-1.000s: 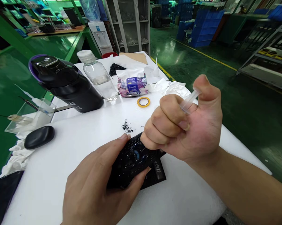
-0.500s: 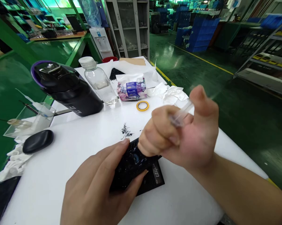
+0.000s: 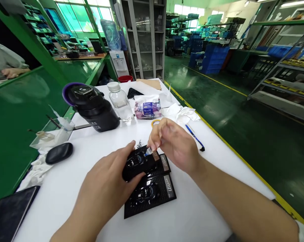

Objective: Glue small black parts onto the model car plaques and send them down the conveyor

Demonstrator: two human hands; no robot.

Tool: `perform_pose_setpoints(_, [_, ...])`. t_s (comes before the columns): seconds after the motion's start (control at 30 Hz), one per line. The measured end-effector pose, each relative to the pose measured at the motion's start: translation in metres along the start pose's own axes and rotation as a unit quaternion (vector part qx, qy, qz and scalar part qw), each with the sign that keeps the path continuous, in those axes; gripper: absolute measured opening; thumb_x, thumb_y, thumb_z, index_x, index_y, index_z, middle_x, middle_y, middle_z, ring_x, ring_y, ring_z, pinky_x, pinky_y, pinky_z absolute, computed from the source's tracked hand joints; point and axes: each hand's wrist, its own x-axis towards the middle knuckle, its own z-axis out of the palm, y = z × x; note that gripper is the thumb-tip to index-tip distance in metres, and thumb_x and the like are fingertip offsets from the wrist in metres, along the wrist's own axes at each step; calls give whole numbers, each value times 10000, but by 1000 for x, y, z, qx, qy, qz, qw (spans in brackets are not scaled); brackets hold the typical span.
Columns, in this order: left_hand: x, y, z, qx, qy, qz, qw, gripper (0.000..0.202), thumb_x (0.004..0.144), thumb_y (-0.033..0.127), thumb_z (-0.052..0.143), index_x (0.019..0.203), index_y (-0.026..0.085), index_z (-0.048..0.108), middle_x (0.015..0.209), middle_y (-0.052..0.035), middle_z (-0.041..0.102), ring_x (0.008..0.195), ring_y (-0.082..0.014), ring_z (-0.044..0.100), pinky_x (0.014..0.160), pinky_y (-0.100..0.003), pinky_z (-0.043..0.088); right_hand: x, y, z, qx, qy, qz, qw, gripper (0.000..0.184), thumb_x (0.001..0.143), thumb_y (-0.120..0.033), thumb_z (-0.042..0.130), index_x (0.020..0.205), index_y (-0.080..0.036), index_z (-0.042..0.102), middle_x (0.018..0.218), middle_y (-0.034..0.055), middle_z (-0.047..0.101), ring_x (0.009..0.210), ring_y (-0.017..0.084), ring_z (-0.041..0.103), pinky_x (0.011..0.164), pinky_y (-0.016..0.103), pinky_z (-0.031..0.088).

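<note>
My left hand [image 3: 111, 183] grips a black glossy plate [image 3: 139, 163] by its near edge, thumb on one side and fingers on the other. A second black plate [image 3: 152, 196] with a printed logo lies flat on the white table [image 3: 66, 188] just under and nearer than it. My right hand [image 3: 173, 144] is closed around a small clear dropper tube [image 3: 148, 152], whose tip touches the top of the held plate. A little pile of black slivers [image 3: 139, 144] lies just beyond the plates.
A black flask with a purple rim [image 3: 93, 107], a clear bottle [image 3: 120, 102], a flowered pouch [image 3: 147, 108], yellow tape ring [image 3: 154, 122], crumpled tissue [image 3: 184, 114] and a blue pen [image 3: 195, 137] stand at the back. A clear tray [image 3: 51, 136], black oval case [image 3: 59, 153] and dark tablet [image 3: 10, 215] lie left.
My right hand has dropped from above the table and turned over, bringing the tube's tip down onto the held plate. The view pulled back and upward, revealing the second plate.
</note>
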Motion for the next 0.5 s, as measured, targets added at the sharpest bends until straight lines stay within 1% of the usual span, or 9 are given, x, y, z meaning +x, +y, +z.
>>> perform_pose_setpoints(0.07, [1,2,1,21,-8,10,1000,703,833,379,645,1460,246,355,1175,-107,687,973,-318,689,797,-415,558,-5,-6,10,-45,-3,-26,999,276,1010,-416,531,822,-215,506,751,-8,501,725,158,509,793,333,452])
perform_pose_setpoints(0.13, [3,1,0,31,-16,-12,999,713,831,378,647,1467,242,355,1189,-111,684,979,-328,687,790,-426,559,-8,-15,12,-59,7,-80,995,265,1015,-402,514,819,-223,511,733,-14,485,696,156,500,790,345,456])
perform_pose_setpoints(0.17, [4,-2,-2,26,-17,-39,999,724,831,396,650,1473,251,349,1204,-104,680,989,-330,687,789,-428,561,-8,-20,7,-61,30,-106,992,259,1012,-395,511,815,-227,507,720,-19,475,678,153,497,773,341,459])
perform_pose_setpoints(0.23, [6,-14,-7,-6,-5,-109,994,747,820,462,660,1473,281,345,1226,-81,675,1001,-319,690,794,-420,570,-1,-28,-13,-98,114,-124,981,246,980,-387,540,796,-230,498,697,-27,465,644,144,486,713,312,457])
perform_pose_setpoints(0.3, [7,-34,-15,-35,14,-177,984,764,802,530,667,1463,307,356,1217,-63,682,971,-301,702,784,-405,580,9,-28,-43,-186,204,-55,959,234,900,-365,599,752,-220,490,669,-30,466,620,134,481,665,283,449])
perform_pose_setpoints(0.37, [5,-58,-23,-43,6,-203,978,786,788,559,672,1466,315,359,1194,-59,697,914,-291,717,729,-385,589,20,-21,-70,-233,250,17,940,221,827,-366,606,729,-215,478,653,-33,462,597,131,472,624,277,449])
perform_pose_setpoints(0.43, [2,-81,-29,-35,-23,-186,982,769,784,534,681,1459,304,394,1138,-50,727,874,-286,728,656,-354,588,27,-9,-89,-254,263,49,929,214,792,-379,602,729,-211,486,645,-31,472,590,131,475,606,275,447])
perform_pose_setpoints(0.47, [-1,-91,-31,-37,-18,-168,985,739,767,511,703,1427,291,452,1084,-39,745,846,-281,733,623,-336,584,29,-2,-94,-265,262,58,926,206,784,-379,603,737,-206,501,644,-28,484,592,133,482,602,272,443])
perform_pose_setpoints(0.5, [-4,-99,-32,-43,11,-149,988,690,736,487,736,1361,274,536,1009,-26,762,803,-275,736,595,-320,580,29,3,-97,-278,261,68,922,197,779,-374,606,746,-200,519,643,-25,498,594,133,491,602,269,438])
